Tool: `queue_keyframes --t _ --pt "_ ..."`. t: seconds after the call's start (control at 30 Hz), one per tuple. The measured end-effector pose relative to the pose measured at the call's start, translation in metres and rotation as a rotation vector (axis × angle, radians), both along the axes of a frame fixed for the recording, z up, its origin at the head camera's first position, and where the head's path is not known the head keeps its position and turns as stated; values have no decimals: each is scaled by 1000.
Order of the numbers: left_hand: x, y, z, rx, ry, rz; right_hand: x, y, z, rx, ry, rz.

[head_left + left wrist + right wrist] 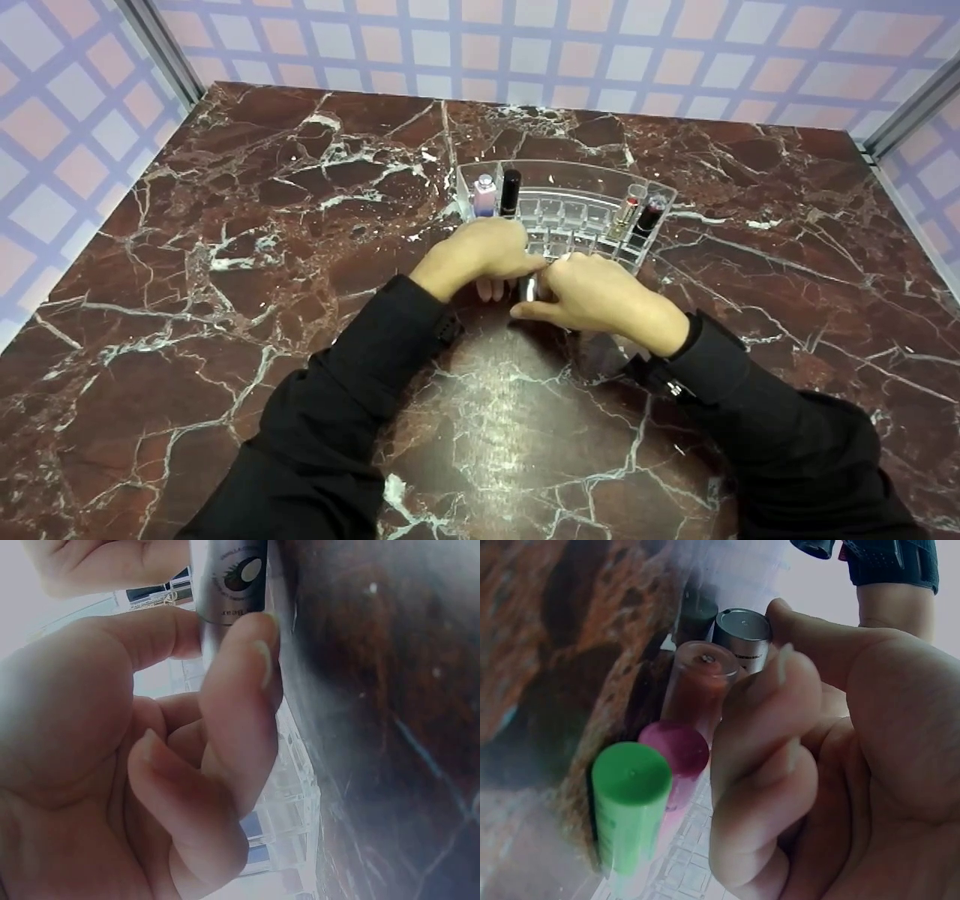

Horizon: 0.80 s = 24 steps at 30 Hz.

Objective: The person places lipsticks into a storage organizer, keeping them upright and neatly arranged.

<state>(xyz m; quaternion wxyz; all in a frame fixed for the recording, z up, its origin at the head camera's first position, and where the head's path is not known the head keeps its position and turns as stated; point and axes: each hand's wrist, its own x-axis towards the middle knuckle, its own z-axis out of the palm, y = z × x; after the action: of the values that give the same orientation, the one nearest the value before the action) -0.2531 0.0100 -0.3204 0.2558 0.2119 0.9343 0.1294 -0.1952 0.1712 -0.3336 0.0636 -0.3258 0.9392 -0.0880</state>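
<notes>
My left hand (487,251) pinches a silver lip balm tube (231,585) with a coconut picture between thumb and forefinger. In the right wrist view the tube's silver end (744,626) shows between the thumb and fingers of my right hand (600,292), which pinches it too. Both hands are at the front of a clear, curved, tiered lipstick organizer (551,214) and hide part of it. Close by the right fingers are a green-capped tube (632,776), a magenta-capped tube (676,746) and a clear-capped reddish tube (701,686).
On the organizer's left stand a pinkish-purple bottle (484,196) and a black tube (511,193). At its right are a gold lipstick with a red tip (627,216) and a dark lipstick (650,215). Beneath is a brown marbled table (300,225), with checkered walls (525,56) behind.
</notes>
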Motion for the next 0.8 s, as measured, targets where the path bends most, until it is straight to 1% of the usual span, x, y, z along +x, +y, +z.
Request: queue_keyframes --t 0.23,0.37,0.63,0.8 --pt "-2 -1 -1 18 -28 4 0 -1 0 2 -3 -24" --pt "-2 -2 0 34 -30 0 0 -1 0 5 -18 -37" --pt "-1 -3 1 79 5 1 -5 2 -1 -20 -100 -49" --pt "0 -4 1 98 4 4 -6 3 -2 -25 -138 -57"
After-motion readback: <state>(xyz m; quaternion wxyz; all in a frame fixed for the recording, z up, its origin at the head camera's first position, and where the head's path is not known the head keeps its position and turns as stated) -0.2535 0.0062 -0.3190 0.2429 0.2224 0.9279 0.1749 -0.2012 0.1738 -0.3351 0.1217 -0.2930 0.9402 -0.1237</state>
